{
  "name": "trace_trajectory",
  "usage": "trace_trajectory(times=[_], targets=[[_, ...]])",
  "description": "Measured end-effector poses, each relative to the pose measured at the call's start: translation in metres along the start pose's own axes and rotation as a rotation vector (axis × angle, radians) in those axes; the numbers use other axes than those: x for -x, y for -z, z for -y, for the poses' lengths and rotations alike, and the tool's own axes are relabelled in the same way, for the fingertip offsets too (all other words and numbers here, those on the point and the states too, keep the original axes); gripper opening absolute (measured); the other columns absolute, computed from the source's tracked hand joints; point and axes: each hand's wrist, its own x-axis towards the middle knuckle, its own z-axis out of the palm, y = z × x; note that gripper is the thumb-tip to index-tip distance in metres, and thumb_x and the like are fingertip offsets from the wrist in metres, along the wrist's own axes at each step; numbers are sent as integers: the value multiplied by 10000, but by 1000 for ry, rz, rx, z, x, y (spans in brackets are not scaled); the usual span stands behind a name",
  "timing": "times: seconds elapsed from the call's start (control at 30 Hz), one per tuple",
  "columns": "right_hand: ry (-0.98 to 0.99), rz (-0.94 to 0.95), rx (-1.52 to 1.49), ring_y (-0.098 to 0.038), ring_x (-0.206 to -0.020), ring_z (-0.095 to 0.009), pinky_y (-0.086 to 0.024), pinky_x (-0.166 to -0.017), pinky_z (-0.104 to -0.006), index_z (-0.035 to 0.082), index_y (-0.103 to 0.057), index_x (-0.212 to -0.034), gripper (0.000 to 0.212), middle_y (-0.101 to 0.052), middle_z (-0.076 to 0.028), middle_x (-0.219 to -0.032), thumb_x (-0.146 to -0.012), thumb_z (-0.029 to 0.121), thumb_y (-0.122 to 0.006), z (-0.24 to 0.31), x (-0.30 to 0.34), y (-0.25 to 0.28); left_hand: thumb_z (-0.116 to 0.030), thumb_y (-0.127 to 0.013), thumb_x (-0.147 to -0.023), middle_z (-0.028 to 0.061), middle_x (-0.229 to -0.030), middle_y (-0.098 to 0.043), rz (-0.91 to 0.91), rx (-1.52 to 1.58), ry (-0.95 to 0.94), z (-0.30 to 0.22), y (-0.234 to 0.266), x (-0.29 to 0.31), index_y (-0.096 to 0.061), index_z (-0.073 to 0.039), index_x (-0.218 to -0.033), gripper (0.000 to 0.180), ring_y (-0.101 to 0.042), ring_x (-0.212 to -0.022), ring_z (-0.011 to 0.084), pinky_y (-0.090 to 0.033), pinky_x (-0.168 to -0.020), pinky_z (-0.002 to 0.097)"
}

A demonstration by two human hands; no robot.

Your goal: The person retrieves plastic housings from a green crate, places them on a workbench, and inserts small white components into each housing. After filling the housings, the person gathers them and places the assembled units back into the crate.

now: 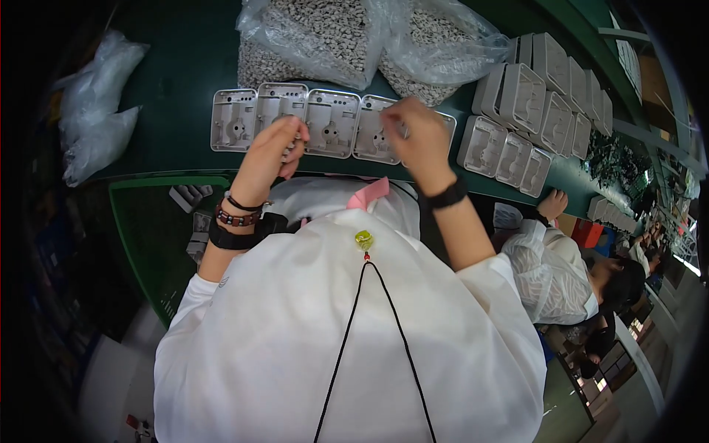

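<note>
A row of several shallow light-grey plastic housings (330, 131) lies on the green table in front of me, open side up. My left hand (273, 151) is curled at the near edge of the second housing from the left. Small pale bits show between its fingers, too small to name for certain. Bent over the right end of the row, my right hand (419, 136) has its thumb and fingertips at the fourth housing (373, 127). Those fingers are drawn together and slightly blurred; whatever they hold is hidden. The hand partly covers the last housing (448, 133).
Clear plastic bags (317, 37) full of small grey parts stand behind the row. Stacked housings (546, 85) fill the right side. A crumpled plastic bag (103, 111) lies far left, above a green crate (148, 244). A co-worker (554, 269) sits at right.
</note>
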Motion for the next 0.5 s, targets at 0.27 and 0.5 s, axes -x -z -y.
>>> trace_trajectory(times=[0.27,0.5], targets=[[227,164,446,-504,-794,-210,-389,-661,-326,109,-596,-712,101,-503,-27,-776,-637,145,-655,-90,-2,-38,-265,-399,-905,-41,-558,-343,-231,46,-19,10,36,9,-482,-65,-824,231,-294,-429,48,-259,-416,188],[257,279,576,-466,-871,-221,-378,-706,-338,113,-615,-722,116,-475,-25,-852,-626,166,-653,-102,-5,-57,-231,-402,-899,-35,-569,-360,-234,79,-17,15,38,7,-481,-55,-834,203,-301,-432,45,-262,-416,189]])
